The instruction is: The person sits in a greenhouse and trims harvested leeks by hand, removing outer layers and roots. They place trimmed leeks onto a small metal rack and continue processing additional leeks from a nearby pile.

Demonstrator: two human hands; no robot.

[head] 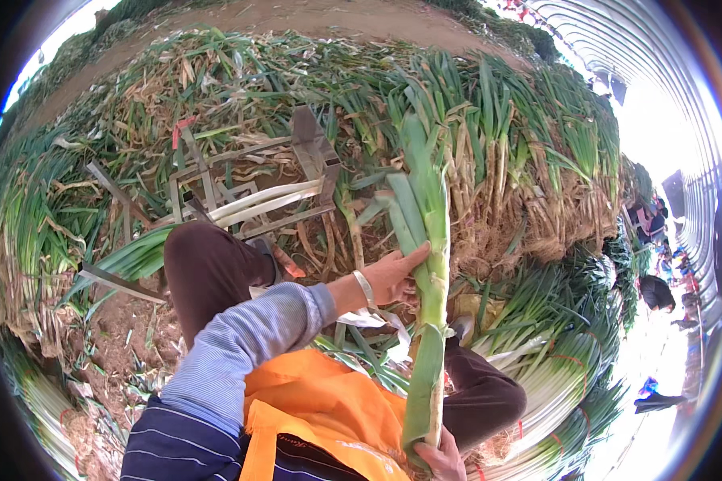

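A thick Welsh onion (434,276) stretches upright through the middle of the view, its loose green leaves at the far end. My left hand (400,273), with a light bracelet at the wrist, grips it partway along from the left side. The fingers press on a green leaf that splays from the stalk. Low in the view, my right hand (442,458) grasps the near end, its thumb against the outer leaf. Part of the right hand is hidden behind the stalk.
To the left stands a metal frame (253,150) with white-stalked onions (265,201) lying across it. Untrimmed onions (487,132) with roots are heaped beyond. Banded, cleaned bundles (553,385) lie at right. My bent knees (207,270) flank an orange apron (319,397). People (656,222) appear far right.
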